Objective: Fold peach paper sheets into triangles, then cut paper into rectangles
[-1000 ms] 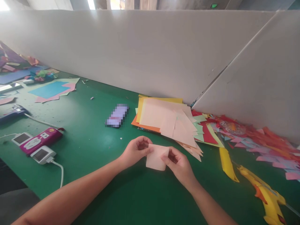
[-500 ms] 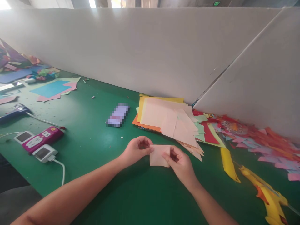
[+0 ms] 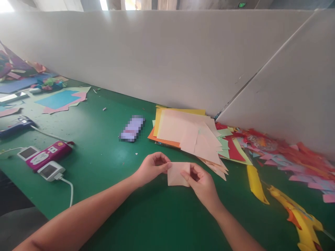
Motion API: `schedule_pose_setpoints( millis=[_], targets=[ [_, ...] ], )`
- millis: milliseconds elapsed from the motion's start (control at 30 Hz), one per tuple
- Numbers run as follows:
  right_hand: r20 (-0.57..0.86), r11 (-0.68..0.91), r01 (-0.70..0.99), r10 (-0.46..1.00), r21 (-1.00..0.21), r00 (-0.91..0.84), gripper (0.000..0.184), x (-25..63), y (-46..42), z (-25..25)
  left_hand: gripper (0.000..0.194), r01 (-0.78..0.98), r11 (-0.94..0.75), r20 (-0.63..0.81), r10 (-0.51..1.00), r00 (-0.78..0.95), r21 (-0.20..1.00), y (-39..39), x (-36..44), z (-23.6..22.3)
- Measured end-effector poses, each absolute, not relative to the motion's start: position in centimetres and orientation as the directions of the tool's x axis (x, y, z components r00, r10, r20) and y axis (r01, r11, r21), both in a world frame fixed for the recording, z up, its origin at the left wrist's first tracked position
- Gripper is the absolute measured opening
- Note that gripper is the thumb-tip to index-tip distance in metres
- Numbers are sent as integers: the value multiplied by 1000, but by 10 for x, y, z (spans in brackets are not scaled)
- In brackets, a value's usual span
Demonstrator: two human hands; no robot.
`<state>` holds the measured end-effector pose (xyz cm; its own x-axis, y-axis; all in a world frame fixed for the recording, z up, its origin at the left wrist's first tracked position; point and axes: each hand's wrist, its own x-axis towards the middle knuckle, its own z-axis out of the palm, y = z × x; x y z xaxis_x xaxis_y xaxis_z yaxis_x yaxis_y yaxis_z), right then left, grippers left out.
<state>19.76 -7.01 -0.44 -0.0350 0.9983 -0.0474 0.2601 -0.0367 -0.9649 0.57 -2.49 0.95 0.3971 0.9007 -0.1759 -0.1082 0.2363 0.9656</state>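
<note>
Between my hands is a small, pale pink piece of paper (image 3: 176, 177), roughly square, held just above the green table. My left hand (image 3: 154, 168) pinches its upper left corner between thumb and fingers. On the right edge, my right hand (image 3: 201, 179) grips it, the thumb lying across the front and the fingers behind. Beyond the hands lies a pile of coloured paper sheets (image 3: 175, 125), pale pink ones on top, with yellow, orange and green showing beneath.
To the right lie a yellow cutter (image 3: 257, 184), a yellow glue gun (image 3: 295, 216) and many coloured paper strips (image 3: 285, 157). A blurred phone (image 3: 132, 128) rests left of the pile. A magenta power strip (image 3: 49, 156) with white plugs is at left. A white partition (image 3: 131, 55) borders the table.
</note>
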Motion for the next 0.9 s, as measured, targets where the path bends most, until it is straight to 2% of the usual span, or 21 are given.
schedule_pose_setpoints(
  millis=[167, 267, 367, 433, 500, 600, 733, 900],
  targets=[
    [-42, -23, 283, 997, -959, -62, 32, 196, -70, -7, 29, -40, 182, -154, 916, 369, 983, -22, 2, 4],
    [75, 88, 373, 996, -924, -48, 47, 196, -71, -8, 23, 49, 123, -133, 926, 353, 991, -19, -2, 0],
    [330, 318, 596, 939, -738, -92, 46, 197, -73, -5, 19, 155, 75, -126, 929, 349, 985, -17, -5, -2],
    [421, 460, 697, 873, -550, -245, 39, 196, -74, -1, 16, 232, 23, -102, 937, 334, 972, -17, -7, -2],
    [408, 586, 698, 804, -413, -433, 37, 195, -75, 2, 15, 304, -45, -55, 948, 312, 952, -17, -7, -2],
    [325, 665, 667, 746, -334, -581, 40, 192, -75, 0, 17, 366, -114, -4, 952, 305, 924, -18, -8, -2],
    [245, 638, 693, 770, -335, -590, 43, 191, -74, -8, 16, 425, -156, 8, 944, 328, 892, -19, -9, -1],
    [212, 631, 692, 773, -351, -598, 46, 190, -74, -12, 12, 471, -207, 34, 936, 351, 857, -21, -7, 3]
  ],
)
